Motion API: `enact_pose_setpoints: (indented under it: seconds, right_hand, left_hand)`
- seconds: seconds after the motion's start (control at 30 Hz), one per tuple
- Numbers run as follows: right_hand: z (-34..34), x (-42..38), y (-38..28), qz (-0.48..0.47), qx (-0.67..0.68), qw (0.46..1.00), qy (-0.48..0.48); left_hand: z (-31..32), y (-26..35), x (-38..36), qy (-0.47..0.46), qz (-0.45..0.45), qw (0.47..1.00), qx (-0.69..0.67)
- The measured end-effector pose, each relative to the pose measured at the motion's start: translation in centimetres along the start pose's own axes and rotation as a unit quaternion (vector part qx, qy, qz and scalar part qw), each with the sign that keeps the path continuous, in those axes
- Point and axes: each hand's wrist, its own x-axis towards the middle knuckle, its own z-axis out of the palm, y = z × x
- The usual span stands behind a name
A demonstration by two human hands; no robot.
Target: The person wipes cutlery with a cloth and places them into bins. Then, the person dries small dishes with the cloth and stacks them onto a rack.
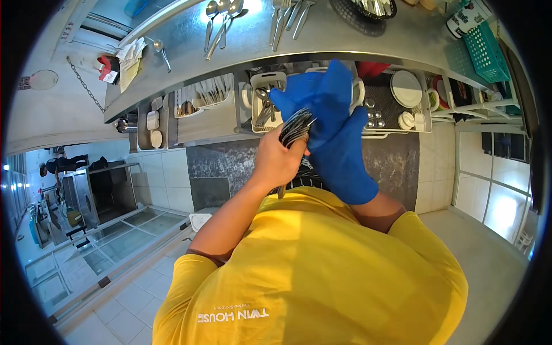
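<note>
My left hand (278, 163) is bare and grips a bundle of metal cutlery (294, 127) by the handles, with the ends fanned out upward. My right hand (339, 144) is covered by a blue cloth, which is pressed against the cutlery bundle from the right. Both hands are held in front of my yellow shirt, just before a white cutlery basket (265, 80) with several utensils in it on the shelf.
A steel counter (345, 40) carries spoons (221, 23) and forks (287, 20) laid out in rows. The shelf below holds white plates (406, 88), cups and trays. A green basket (486, 52) stands at the right. Another person (60, 165) stands far off at the left.
</note>
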Motion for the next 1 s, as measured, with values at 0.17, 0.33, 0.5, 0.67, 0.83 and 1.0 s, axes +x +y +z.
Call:
enact_pose_setpoints:
  seconds: [0.17,0.33,0.5,0.67,0.83,1.0]
  right_hand:
    - [-1.1,-2.9,4.9,0.084,0.335,0.936,0.063]
    - [-2.8,-4.3,6.9,0.143,0.446,0.875,0.121]
    - [-3.1,-4.6,9.4,0.292,0.398,0.851,0.18]
    - [-4.7,-2.6,9.8,0.365,0.366,0.851,0.091]
    - [-5.5,0.2,9.3,0.405,0.401,0.822,-0.008]
    - [-3.9,1.5,9.5,0.459,0.504,0.727,-0.084]
  left_hand:
    - [0.7,-5.3,2.1,-0.077,0.041,0.995,0.04]
    - [1.5,-8.2,3.2,-0.125,0.057,0.988,0.066]
    - [3.0,-11.5,4.7,0.045,0.05,0.981,0.183]
    - [2.5,-13.8,6.8,0.058,-0.149,0.978,-0.136]
    - [-0.2,-12.6,7.2,0.019,-0.313,0.87,-0.382]
    - [-0.3,-11.3,6.5,-0.024,-0.275,0.901,-0.334]
